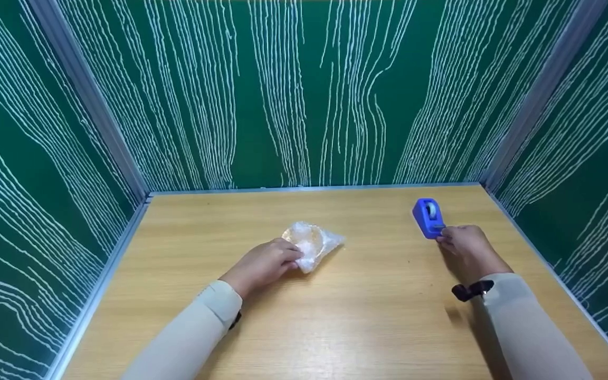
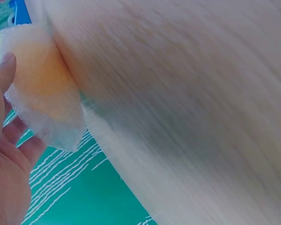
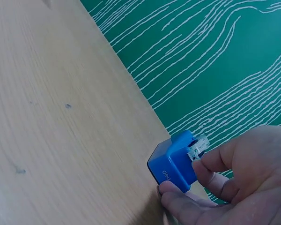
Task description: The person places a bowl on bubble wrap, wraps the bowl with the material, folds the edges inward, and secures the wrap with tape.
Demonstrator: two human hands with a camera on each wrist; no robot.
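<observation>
A crumpled bubble-wrap package [image 1: 312,235] lies left of the table's middle, one end twisted to a point. Something orange-brown shows through the wrap [image 2: 40,77] in the left wrist view; its kind is hidden. My left hand [image 1: 267,264] grips the near left side, thumb on one face and fingers behind. A blue tape dispenser [image 1: 423,219] stands to the right with a roll of clear tape [image 1: 431,210] in it. My right hand [image 1: 467,245] pinches the dispenser's front end, near the cutter [image 3: 196,149]. Whether the fingers also hold the tape's end, I cannot tell.
A wooden table [image 1: 335,327] carries both things. Green panels [image 1: 262,105] with wavy white lines stand at the back and both sides, joined by grey metal posts [image 1: 93,100]. A dark strap [image 1: 473,290] sits on the right wrist.
</observation>
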